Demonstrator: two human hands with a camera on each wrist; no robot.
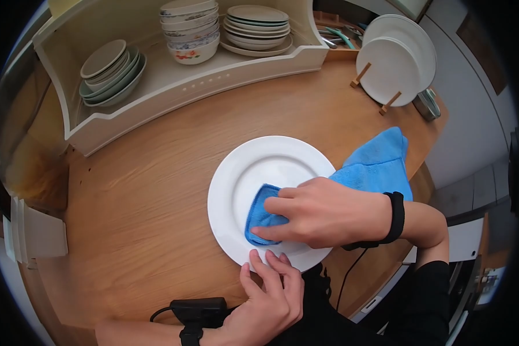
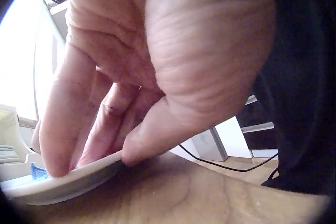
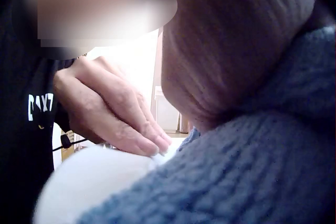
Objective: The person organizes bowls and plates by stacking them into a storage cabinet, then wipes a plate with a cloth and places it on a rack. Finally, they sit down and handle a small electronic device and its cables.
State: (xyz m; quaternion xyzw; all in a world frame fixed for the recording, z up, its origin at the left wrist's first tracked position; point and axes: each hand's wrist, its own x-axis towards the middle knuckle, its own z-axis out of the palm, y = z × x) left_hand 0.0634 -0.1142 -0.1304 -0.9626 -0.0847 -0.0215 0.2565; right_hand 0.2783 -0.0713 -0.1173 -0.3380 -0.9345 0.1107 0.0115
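A round white plate [image 1: 225, 202] lies on the wooden table in front of me. My right hand [image 1: 328, 214] grips a blue cloth [image 1: 375, 164] and presses part of it onto the middle of the plate; the rest trails over the right rim toward the table. At the near rim, my left hand [image 1: 275, 297] pinches the plate, fingertips on top and the thumb [image 2: 137, 150] at the outer edge. Ribbed blue fabric fills much of the right wrist view, hiding most of the right fingers there.
Along the back stands a cream rack [image 1: 173, 101] with stacked bowls [image 1: 193, 53] and small plates [image 1: 256, 29]. White plates [image 1: 389, 72] stand upright in a wooden holder at back right. White containers [image 1: 40, 233] sit at the left edge. A black device [image 1: 199, 311] is near my left wrist.
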